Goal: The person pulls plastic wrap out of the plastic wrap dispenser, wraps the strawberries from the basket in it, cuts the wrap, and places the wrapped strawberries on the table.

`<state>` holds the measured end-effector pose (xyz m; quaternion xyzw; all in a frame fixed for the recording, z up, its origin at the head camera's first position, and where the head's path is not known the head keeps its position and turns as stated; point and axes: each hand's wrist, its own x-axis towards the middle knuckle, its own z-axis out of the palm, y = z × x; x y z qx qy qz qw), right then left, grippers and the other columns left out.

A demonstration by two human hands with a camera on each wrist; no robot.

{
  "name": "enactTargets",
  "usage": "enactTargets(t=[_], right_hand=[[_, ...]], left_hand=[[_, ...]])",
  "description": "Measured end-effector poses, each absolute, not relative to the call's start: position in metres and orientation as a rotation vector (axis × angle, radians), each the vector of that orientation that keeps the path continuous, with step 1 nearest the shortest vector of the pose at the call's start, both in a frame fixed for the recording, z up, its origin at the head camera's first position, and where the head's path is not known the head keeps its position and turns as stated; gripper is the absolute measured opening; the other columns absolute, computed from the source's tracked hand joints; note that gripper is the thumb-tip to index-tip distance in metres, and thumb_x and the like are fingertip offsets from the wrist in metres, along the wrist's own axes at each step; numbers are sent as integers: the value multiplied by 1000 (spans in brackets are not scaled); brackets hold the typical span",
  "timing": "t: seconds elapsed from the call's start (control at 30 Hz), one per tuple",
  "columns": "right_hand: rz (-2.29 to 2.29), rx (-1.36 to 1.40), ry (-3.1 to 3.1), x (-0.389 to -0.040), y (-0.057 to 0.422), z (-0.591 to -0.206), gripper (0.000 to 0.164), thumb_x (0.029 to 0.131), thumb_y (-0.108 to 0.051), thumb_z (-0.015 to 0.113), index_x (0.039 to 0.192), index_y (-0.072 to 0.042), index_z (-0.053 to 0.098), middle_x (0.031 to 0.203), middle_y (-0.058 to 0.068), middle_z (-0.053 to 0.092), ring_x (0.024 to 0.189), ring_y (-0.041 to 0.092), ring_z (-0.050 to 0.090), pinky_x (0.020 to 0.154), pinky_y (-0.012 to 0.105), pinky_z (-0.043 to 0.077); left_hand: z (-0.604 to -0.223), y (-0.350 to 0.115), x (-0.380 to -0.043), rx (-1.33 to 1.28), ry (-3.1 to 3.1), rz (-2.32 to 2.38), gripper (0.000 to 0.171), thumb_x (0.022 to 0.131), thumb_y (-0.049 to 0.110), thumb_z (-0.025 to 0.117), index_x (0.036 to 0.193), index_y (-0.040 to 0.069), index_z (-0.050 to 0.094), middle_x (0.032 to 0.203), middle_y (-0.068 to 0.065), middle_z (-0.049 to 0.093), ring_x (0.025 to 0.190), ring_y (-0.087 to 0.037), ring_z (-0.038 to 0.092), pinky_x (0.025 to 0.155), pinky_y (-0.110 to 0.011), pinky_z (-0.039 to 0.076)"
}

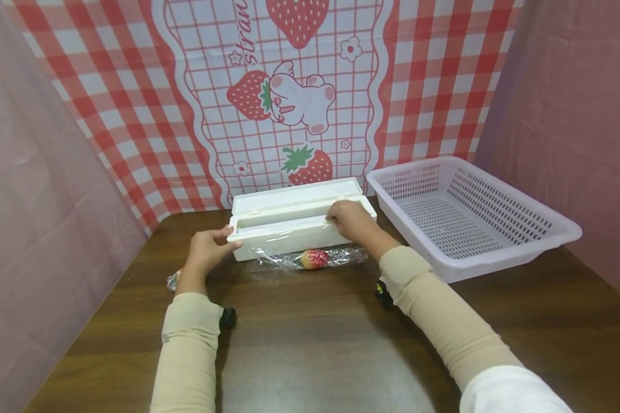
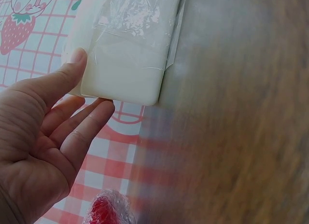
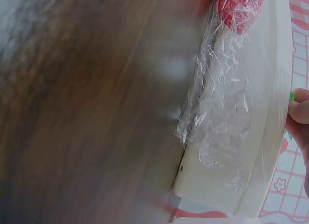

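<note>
A long white cling film dispenser (image 1: 299, 238) lies across the table with its lid (image 1: 295, 194) tipped back. My left hand (image 1: 206, 249) holds its left end, thumb at one side and fingers at the other. At the front rim, toward the right end, my right hand (image 1: 353, 222) pinches a small green slider (image 3: 292, 96). Clear cling film (image 3: 224, 89) hangs down the front wall onto the table. On it, close against the dispenser, is a small red and yellow fruit (image 1: 315, 258). The roll inside is mostly hidden.
A white perforated basket (image 1: 506, 252) stands right of the dispenser. Another film-wrapped piece (image 1: 172, 280) lies behind my left wrist, and shows red (image 2: 102, 212) in the left wrist view. A strawberry-print cloth (image 1: 423, 109) hangs behind the wooden table (image 1: 299, 344).
</note>
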<state>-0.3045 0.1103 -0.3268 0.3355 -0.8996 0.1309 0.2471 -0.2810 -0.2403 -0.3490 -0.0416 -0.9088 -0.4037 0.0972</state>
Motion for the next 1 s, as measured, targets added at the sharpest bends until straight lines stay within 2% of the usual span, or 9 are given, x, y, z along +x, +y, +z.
enactTargets(t=[0.43, 1.0], right_hand=[[370, 853, -2480, -305, 118, -328, 14, 81, 6, 64, 88, -1, 74, 91, 11, 73, 91, 29, 67, 87, 38, 52], [399, 906, -2445, -309, 127, -331, 11, 80, 7, 65, 86, 1, 73, 87, 12, 72, 87, 31, 68, 86, 40, 53]], left_hand=[[-350, -242, -283, -137, -2686, -1185, 53, 83, 23, 79, 128, 3, 60, 132, -14, 57, 124, -31, 53, 102, -44, 43], [-350, -242, -283, -153, -2678, -1200, 52, 83, 21, 79, 128, 2, 60, 131, -14, 57, 125, -31, 53, 103, -44, 43]])
